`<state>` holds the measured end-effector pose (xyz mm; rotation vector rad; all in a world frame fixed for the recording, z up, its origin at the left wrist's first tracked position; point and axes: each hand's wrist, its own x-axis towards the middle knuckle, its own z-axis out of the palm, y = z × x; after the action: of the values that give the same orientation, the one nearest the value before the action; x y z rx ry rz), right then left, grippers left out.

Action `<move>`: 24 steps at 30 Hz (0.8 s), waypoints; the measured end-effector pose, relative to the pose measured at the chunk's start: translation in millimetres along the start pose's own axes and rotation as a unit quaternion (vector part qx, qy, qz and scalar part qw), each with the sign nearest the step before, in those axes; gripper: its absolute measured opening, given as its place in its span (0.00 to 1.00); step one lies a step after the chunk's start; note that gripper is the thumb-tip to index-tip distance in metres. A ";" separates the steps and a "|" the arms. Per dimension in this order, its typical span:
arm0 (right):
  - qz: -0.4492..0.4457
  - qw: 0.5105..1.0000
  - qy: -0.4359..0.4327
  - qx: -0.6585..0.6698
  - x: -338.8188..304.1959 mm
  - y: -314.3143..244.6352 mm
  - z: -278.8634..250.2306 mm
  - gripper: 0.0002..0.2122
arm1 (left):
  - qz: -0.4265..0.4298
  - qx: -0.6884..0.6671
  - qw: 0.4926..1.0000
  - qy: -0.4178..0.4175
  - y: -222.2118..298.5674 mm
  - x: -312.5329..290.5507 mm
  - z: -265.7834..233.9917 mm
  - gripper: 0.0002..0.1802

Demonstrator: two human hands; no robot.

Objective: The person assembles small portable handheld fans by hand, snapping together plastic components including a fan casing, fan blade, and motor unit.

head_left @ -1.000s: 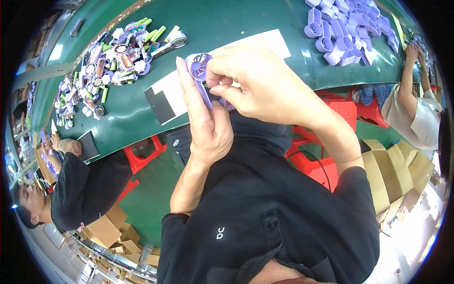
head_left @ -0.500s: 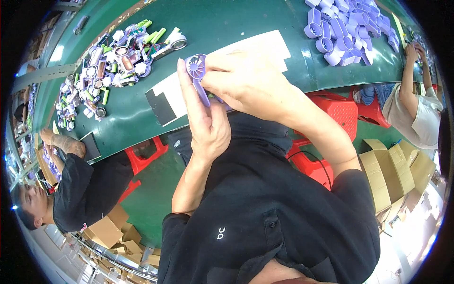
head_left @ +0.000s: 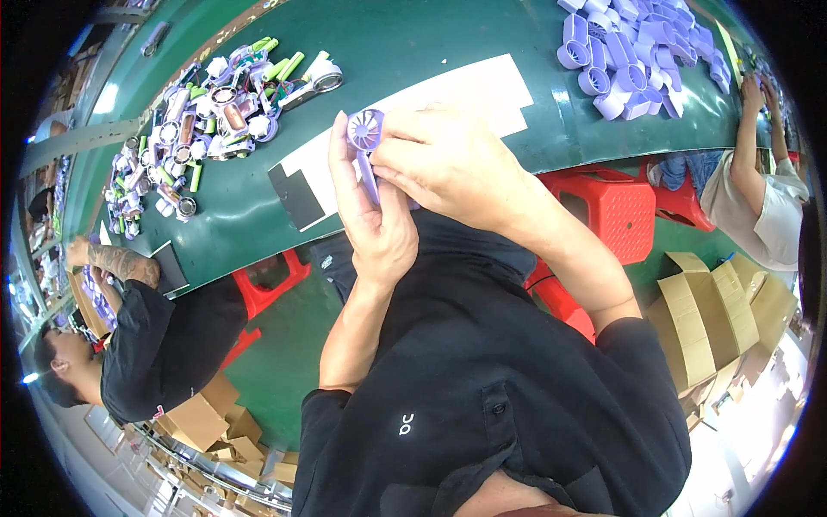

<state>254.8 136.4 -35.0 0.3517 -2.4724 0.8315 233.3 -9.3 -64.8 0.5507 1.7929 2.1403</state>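
Observation:
A light purple handheld fan housing (head_left: 365, 129), with a round spoked grille at its top end, is held over the near side of the table. My left hand (head_left: 379, 233) cradles it from the left and below, fingers wrapped along its side. From the right, my right hand (head_left: 452, 164) bends over the housing with thumb and fingers pinched together against its handle. Whatever those fingertips hold is hidden behind the hand. Beneath both hands lies a white sheet (head_left: 482, 86) with a black patch (head_left: 295, 196) at its left end.
Left on the green table (head_left: 388, 43) is a heap of half-assembled fans (head_left: 220, 116) with green cells and wires. A pile of empty purple housings (head_left: 629, 65) sits at the far right. Red stools (head_left: 616, 215), cardboard boxes (head_left: 702, 319) and co-workers flank me on both sides.
Both hands and the housing have shifted slightly right and downward in view. The right fingers have moved a little along the handle, still pinched. The co-worker at left has turned their head.

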 end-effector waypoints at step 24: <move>0.212 0.965 0.116 0.101 -12.3 -31.2 0.6 0.11 | -0.023 -0.110 0.994 -0.009 2.4 8.6 1.5 0.40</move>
<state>277.1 112.7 -26.7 -0.2084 -2.2752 1.2269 226.4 -4.5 -61.3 0.4671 1.5178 2.2565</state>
